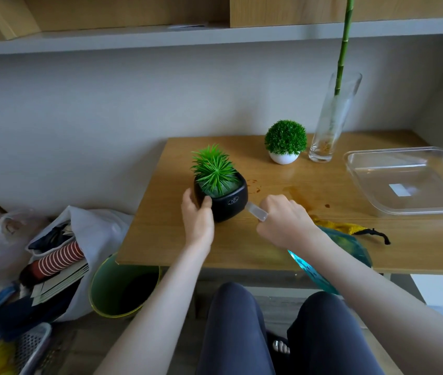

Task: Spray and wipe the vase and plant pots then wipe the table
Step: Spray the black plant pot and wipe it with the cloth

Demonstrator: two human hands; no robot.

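Wooden table (160,239) by a grey wall: left hand (197,215) grips the black pot (224,201) near its left edge, right hand (282,220) clutches a teal spray bottle (312,269), nozzle almost touching the pot.

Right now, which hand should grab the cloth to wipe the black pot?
Probably the right hand: the cloth lies just beside it, though it must first drop the spray bottle. The left hand grips the black pot, steadying it.
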